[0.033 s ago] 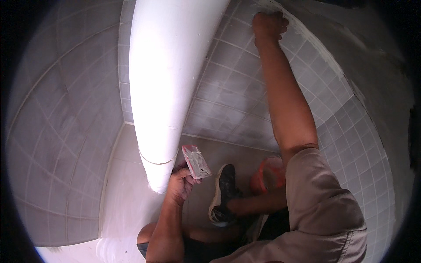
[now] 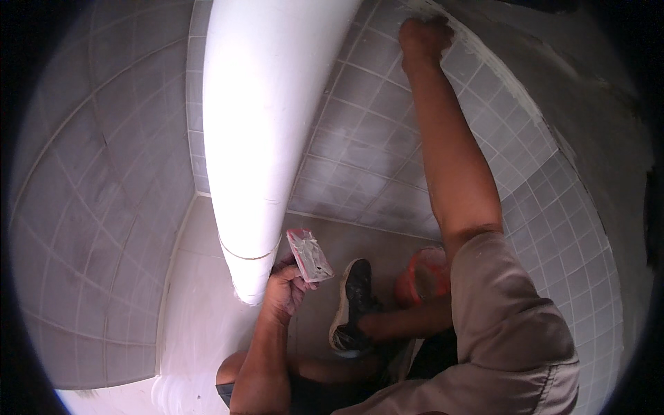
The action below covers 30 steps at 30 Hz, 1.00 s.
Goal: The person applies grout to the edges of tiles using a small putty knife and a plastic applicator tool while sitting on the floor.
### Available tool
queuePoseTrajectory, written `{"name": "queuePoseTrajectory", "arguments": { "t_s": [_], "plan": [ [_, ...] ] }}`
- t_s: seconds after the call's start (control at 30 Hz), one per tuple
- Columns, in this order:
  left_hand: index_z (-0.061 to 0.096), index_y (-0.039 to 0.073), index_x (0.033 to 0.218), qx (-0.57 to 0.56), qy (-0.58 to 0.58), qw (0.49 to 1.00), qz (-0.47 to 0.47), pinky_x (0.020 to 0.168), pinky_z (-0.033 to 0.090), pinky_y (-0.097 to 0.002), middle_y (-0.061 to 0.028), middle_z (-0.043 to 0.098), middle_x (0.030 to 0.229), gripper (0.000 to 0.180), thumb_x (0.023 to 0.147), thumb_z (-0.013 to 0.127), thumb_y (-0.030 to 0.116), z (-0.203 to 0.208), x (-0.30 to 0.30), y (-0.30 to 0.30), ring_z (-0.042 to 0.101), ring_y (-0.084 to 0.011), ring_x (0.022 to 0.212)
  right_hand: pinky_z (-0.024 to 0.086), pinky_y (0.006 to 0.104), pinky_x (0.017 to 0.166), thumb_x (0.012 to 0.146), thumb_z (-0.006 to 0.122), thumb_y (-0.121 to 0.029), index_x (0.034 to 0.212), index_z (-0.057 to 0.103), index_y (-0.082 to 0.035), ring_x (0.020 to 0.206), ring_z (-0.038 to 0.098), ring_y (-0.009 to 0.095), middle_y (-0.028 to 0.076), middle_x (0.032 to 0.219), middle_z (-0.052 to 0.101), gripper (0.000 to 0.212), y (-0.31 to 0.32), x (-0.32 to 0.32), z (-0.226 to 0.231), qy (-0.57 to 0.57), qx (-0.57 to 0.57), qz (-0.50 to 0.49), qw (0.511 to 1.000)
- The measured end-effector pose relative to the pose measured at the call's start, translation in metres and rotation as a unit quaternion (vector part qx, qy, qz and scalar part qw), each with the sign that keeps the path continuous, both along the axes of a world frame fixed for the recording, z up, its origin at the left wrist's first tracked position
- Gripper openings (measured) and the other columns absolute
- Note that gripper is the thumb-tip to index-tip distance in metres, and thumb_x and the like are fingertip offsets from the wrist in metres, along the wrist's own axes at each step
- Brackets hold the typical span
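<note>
My left hand is closed on a small flat red-edged plate, its top smeared with pale, wet-looking paste. The plate is held just to the right of the lower end of a thick white pipe. Far up on the right, my right arm reaches out to the tiled wall. There my right hand is against the upper edge of the tiles, fingers curled. Whatever those fingers grip is hidden from this side. Pale filler runs roughly along that tile edge.
A red bucket with greyish contents stands by my right leg, partly behind it. My dark shoe rests on the floor between bucket and plate. Another tiled wall rises on the left. Bare grey wall lies beyond the tile edge.
My right hand has turned very slightly at the tile edge. My left hand and the plate stay where they were.
</note>
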State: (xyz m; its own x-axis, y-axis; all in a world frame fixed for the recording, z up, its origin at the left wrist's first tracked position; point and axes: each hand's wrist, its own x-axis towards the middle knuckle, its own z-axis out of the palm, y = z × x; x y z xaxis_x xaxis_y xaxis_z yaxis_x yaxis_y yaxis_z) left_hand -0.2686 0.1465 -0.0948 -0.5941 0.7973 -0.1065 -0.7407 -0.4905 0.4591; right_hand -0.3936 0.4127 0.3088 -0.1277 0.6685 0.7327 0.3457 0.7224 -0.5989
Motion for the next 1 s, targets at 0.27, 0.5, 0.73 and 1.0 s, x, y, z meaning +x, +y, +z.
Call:
{"name": "queuePoseTrajectory", "arguments": {
  "t_s": [0.27,0.5,0.73,1.0],
  "plan": [
    [0.062,-0.006,0.106,-0.002,0.035,0.999,0.005,0.065,0.052,-0.0338,-0.0146,0.068,0.087,0.033,0.080,0.062,0.014,-0.011,-0.004,-0.009,0.065,-0.0246,0.072,0.043,0.0545,0.104,0.088,0.057,-0.014,0.144,0.041,0.007,0.126,0.048,0.042,0.022,0.137,0.048,0.062,-0.037,-0.041,-0.018,-0.118,0.181,0.095,0.972],
    [0.061,-0.007,0.107,0.006,-0.011,1.000,0.006,0.065,0.053,-0.0359,-0.0147,0.068,0.087,0.035,0.078,0.061,0.013,-0.005,0.002,0.001,0.064,-0.0258,0.069,0.038,0.0596,0.102,0.087,0.057,-0.021,0.154,0.026,-0.002,0.130,0.040,0.041,0.022,0.143,0.039,0.077,0.047,0.054,-0.017,-0.025,0.102,-0.103,0.989],
    [0.048,-0.009,0.131,-0.053,0.028,0.997,0.047,0.074,0.055,-0.0370,-0.0172,0.064,0.105,0.056,0.078,0.055,0.008,-0.028,-0.009,-0.007,0.064,-0.0263,0.087,0.043,0.0546,0.090,0.088,0.058,-0.020,0.131,0.060,-0.008,0.120,0.050,0.032,0.015,0.131,0.054,0.045,0.039,0.139,-0.091,-0.353,0.353,-0.020,0.866],
    [0.050,-0.003,0.136,-0.002,0.078,0.997,0.019,0.078,0.057,-0.0355,-0.0125,0.065,0.120,0.052,0.089,0.065,0.012,-0.025,-0.010,-0.009,0.068,-0.0235,0.100,0.052,0.0437,0.095,0.083,0.067,-0.017,0.110,0.074,-0.005,0.103,0.067,0.035,0.018,0.115,0.070,0.029,0.130,0.321,-0.185,-0.784,-0.114,0.267,0.548]
  ]
}}
